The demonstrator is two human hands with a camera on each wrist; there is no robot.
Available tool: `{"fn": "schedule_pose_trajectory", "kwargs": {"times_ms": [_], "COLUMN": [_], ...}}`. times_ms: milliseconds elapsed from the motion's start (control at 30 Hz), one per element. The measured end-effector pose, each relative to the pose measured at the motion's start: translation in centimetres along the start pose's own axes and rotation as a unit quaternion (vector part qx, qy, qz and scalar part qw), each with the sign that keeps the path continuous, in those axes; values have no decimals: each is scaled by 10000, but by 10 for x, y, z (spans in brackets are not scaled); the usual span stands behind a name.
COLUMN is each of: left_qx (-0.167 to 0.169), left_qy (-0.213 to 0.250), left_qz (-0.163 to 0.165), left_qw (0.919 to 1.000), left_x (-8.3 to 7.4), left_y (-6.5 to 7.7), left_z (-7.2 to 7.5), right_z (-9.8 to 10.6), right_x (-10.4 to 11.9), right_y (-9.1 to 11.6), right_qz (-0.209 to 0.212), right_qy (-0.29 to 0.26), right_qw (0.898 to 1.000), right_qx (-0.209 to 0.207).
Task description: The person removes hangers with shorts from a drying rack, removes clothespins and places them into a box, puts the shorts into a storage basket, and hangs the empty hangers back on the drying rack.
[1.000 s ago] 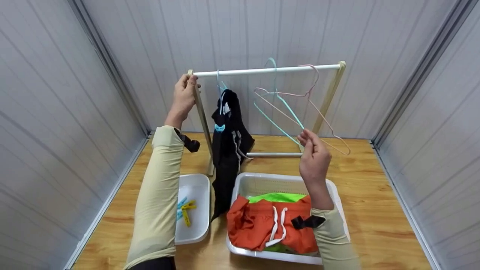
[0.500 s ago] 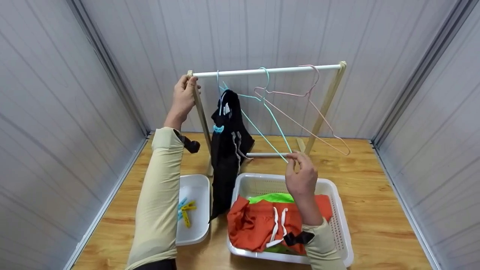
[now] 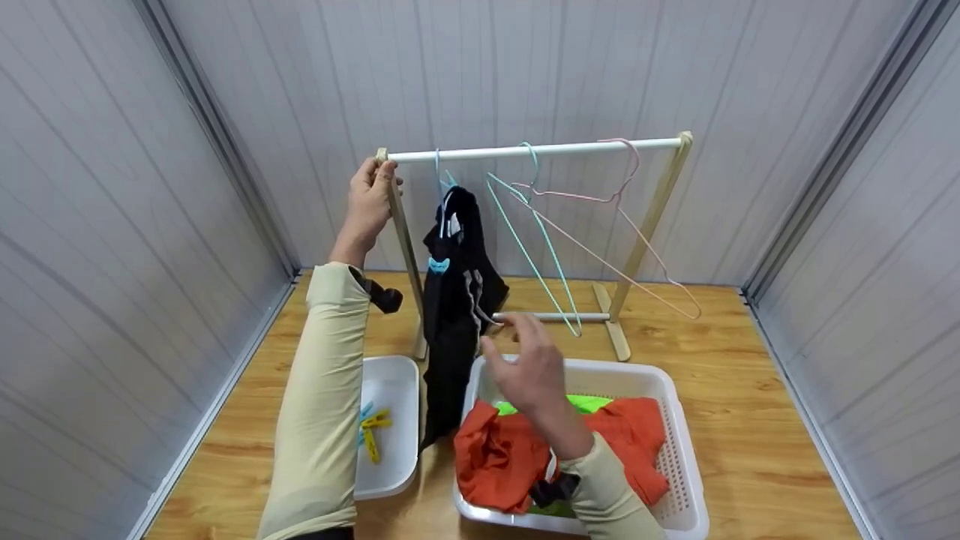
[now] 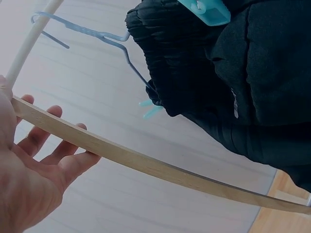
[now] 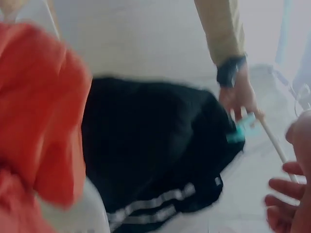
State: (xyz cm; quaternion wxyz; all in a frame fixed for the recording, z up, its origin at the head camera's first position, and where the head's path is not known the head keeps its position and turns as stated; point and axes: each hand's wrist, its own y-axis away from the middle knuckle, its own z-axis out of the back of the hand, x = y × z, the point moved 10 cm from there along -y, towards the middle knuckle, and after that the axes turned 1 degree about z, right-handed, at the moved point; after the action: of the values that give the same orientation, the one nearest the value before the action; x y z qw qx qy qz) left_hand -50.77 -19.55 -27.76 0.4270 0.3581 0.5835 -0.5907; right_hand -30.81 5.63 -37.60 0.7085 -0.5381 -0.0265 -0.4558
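My left hand [image 3: 370,201] grips the wooden post [image 4: 131,158] at the top left corner of the clothes rack, its fingers behind the post in the left wrist view. My right hand [image 3: 531,367] holds nothing, fingers loosely bent, over the laundry basket [image 3: 679,450], close to the black trousers [image 3: 457,345]. Those trousers hang from a blue hanger [image 4: 102,35] on the white rail [image 3: 480,153], with a light-blue clothes peg [image 3: 439,265] on them. Right of them hang a bare mint-green hanger [image 3: 541,247] and a bare pink hanger [image 3: 645,247]. Orange shorts [image 5: 39,111] lie in the basket.
A white tray [image 3: 409,450] with yellow and blue clothes pegs [image 3: 371,435] stands on the wooden floor [image 3: 750,390], left of the basket and partly behind my left sleeve. Bright green cloth [image 3: 589,403] shows under the shorts. Pale panel walls [image 3: 862,187] enclose the rack.
My right hand let go of the mint-green hanger, now hooked on the rail and turned, and moved left and down toward the black trousers. My left hand keeps its hold on the post.
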Motion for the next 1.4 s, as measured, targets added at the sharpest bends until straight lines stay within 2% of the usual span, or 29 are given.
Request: {"fn": "schedule_pose_trajectory", "kwargs": {"times_ms": [100, 200, 333, 467, 633, 800, 933, 1067, 1400], "left_qx": [-45, -128, -224, -222, -209, -266, -341, -359, -270], "left_qy": [-30, -70, -62, 5, 36, -45, -16, 17, -33], "left_qz": [-75, -157, -166, -132, -140, -233, -258, -239, -207], "left_qw": [10000, 9998, 9996, 9997, 9997, 9994, 9991, 9991, 9994], "left_x": [3, 5, 4, 4, 4, -2, -3, -2, 1], "left_y": [-2, -3, -3, -2, -1, -3, -7, -8, -6], "left_z": [-1, -2, -3, -4, -4, -1, 2, 2, -3], "right_z": [-29, -55, -82, -93, -88, -80, -73, -64, -29], "right_x": [7, 13, 17, 3, -14, -19, -15, -6, 8], "right_y": [-2, -1, -2, -3, -7, -25, -35, -38, -38], "right_qz": [-602, -1075, -1244, -1480, -1767, -1636, -1296, -1028, -954], "right_qy": [-26, 40, 296, 428, 454, 632, 593, 429, 219], "right_qw": [9955, 9874, 9842, 9820, 9774, 9803, 9874, 9926, 9951], "right_qx": [725, 1160, 1225, 1093, 1064, 907, 694, 492, 143]}}
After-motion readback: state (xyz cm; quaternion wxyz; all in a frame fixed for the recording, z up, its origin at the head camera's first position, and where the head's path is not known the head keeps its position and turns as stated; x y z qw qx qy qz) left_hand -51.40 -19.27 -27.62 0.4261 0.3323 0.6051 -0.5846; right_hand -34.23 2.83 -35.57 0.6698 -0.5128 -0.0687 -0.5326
